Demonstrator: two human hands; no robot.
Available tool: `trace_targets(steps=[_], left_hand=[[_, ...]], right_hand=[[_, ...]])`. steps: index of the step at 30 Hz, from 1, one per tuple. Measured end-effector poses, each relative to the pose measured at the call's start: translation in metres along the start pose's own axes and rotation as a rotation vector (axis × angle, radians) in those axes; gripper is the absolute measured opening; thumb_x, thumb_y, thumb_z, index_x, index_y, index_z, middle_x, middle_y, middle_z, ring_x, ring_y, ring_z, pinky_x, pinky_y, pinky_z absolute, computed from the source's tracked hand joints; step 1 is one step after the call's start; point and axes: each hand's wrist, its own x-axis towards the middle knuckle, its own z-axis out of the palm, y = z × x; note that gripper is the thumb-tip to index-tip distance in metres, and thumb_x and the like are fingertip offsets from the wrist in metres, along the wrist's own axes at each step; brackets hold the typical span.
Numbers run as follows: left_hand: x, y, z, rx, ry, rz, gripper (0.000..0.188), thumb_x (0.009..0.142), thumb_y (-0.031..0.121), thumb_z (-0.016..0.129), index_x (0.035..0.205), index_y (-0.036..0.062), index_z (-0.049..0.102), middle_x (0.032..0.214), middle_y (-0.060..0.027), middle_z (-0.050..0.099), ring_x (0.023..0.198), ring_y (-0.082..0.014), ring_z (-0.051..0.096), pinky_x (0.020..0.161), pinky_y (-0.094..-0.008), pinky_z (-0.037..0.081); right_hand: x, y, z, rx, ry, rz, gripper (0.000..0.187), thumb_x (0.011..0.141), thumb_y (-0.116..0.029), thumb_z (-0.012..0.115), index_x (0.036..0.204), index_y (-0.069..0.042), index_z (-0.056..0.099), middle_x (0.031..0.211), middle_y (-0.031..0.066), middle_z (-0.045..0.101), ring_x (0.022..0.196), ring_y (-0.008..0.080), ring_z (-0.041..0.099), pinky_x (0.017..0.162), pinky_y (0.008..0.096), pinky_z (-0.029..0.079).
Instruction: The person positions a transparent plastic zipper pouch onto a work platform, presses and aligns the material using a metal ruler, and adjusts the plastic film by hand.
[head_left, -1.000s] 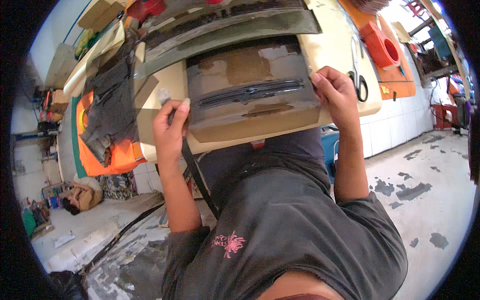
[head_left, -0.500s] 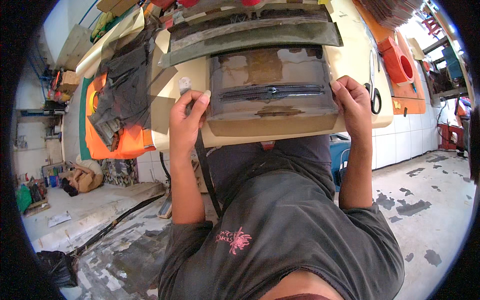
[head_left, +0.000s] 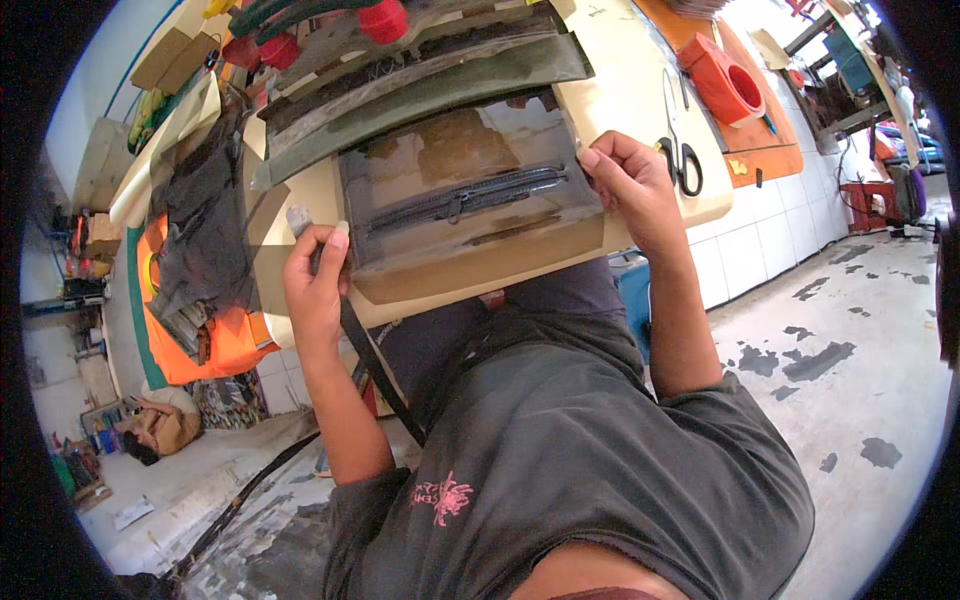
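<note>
A smoky, see-through plastic panel (head_left: 560, 215) with a black zipper (head_left: 480, 193) across it lies at the near edge of the table. The zipper looks closed, with its pull hanging near the middle. My left hand (head_left: 315, 280) pinches the panel's left edge between thumb and fingers. On the opposite edge, my right hand (head_left: 635, 190) has the same kind of pinch. Beside my left hand shows the pale rounded end of a flat strip (head_left: 298, 218), mostly hidden. Below that hand runs a black strap (head_left: 378, 365).
Dark plastic strips (head_left: 430, 105) lie beyond the panel. Crumpled black sheeting (head_left: 205, 215) and orange material (head_left: 190, 345) are at left. At right are black-handled scissors (head_left: 688, 170) and a red-orange holder (head_left: 722, 85). A person (head_left: 165, 425) is low on the floor far left.
The whole view has turned, so the table and panel now appear slanted and shifted left. Both hands keep their pinch on the panel's edges.
</note>
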Motion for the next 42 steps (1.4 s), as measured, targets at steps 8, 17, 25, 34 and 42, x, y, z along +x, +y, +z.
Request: trace_targets(steps=[8,17,25,34,42], left_hand=[[-0.005,0.002,-0.004,0.039,0.014,0.028,0.021,0.099,0.025,0.067,0.088,0.0071,0.064,0.070,0.0067,0.051,0.056,-0.0023,0.041,0.050,-0.0207,0.030],[-0.009,-0.002,-0.009,0.061,-0.026,0.066,0.022,0.100,0.024,0.067,0.088,0.0058,0.063,0.070,0.0059,0.051,0.056,-0.0028,0.041,0.050,-0.0208,0.030],[-0.012,0.001,-0.007,0.060,-0.025,0.087,0.023,0.099,0.024,0.067,0.086,0.0056,0.062,0.069,0.0060,0.051,0.056,-0.0027,0.042,0.051,-0.0207,0.030],[-0.014,0.006,-0.004,0.022,-0.012,0.108,0.020,0.099,0.020,0.067,0.086,0.0050,0.062,0.071,0.0058,0.051,0.056,-0.0022,0.042,0.051,-0.0200,0.030],[-0.009,0.011,-0.005,0.017,-0.026,0.121,0.019,0.099,0.019,0.067,0.087,0.0052,0.062,0.070,0.0065,0.051,0.055,-0.0018,0.041,0.050,-0.0196,0.029]], right_hand=[[0.000,0.000,0.003,-0.011,0.021,-0.021,0.022,0.097,-0.024,0.066,0.088,-0.005,0.062,0.066,-0.0061,0.052,0.056,0.0025,0.045,0.052,0.0191,0.032],[-0.001,0.001,0.000,0.014,0.003,-0.013,0.023,0.097,-0.025,0.065,0.087,-0.006,0.061,0.066,-0.0055,0.052,0.056,0.0026,0.045,0.052,0.0190,0.033],[-0.001,-0.001,0.001,0.055,-0.037,-0.020,0.023,0.096,-0.025,0.068,0.086,-0.006,0.061,0.067,-0.0056,0.053,0.057,0.0027,0.046,0.053,0.0191,0.034],[-0.002,-0.002,0.002,0.036,-0.023,-0.029,0.023,0.094,-0.024,0.070,0.084,-0.005,0.062,0.067,-0.0062,0.053,0.056,0.0024,0.043,0.052,0.0200,0.032],[-0.004,-0.008,-0.001,-0.044,-0.017,-0.002,0.028,0.095,-0.028,0.073,0.090,-0.002,0.066,0.075,-0.0036,0.062,0.068,0.0039,0.053,0.060,0.0214,0.039]])
